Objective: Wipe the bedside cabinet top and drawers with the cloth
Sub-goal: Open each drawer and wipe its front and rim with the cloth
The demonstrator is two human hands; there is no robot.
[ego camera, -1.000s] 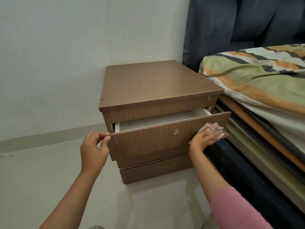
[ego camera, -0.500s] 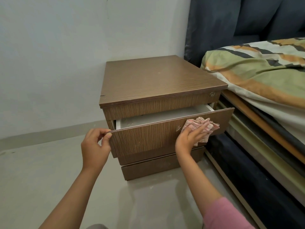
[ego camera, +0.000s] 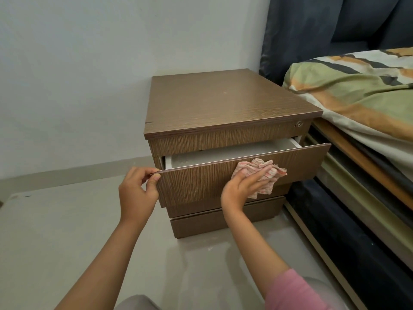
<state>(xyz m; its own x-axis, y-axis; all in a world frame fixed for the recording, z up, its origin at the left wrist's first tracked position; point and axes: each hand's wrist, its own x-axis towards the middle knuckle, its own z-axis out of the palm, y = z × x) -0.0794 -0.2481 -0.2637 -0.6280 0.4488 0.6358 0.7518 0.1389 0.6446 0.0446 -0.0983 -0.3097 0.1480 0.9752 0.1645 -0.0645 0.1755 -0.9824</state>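
Note:
A brown wood-grain bedside cabinet (ego camera: 223, 104) stands against the wall beside the bed. Its upper drawer (ego camera: 194, 184) is pulled partly out, showing a white inside. My left hand (ego camera: 137, 191) pinches the top left corner of the drawer front. My right hand (ego camera: 243, 189) presses a crumpled pink-and-white cloth (ego camera: 266, 173) flat against the middle of the drawer front. A lower drawer (ego camera: 212, 222) below it is closed. A small round lock (ego camera: 298, 124) sits at the right of the panel under the top.
A bed with a striped green, orange and white cover (ego camera: 357, 95) and a dark frame (ego camera: 348, 231) runs along the right, close to the cabinet. A dark padded headboard (ego camera: 324, 25) rises behind. Pale floor (ego camera: 55, 231) lies to the left and front.
My right hand has slid the cloth leftward along the drawer front, from its right end to the middle. My left hand has kept its pinch on the left corner.

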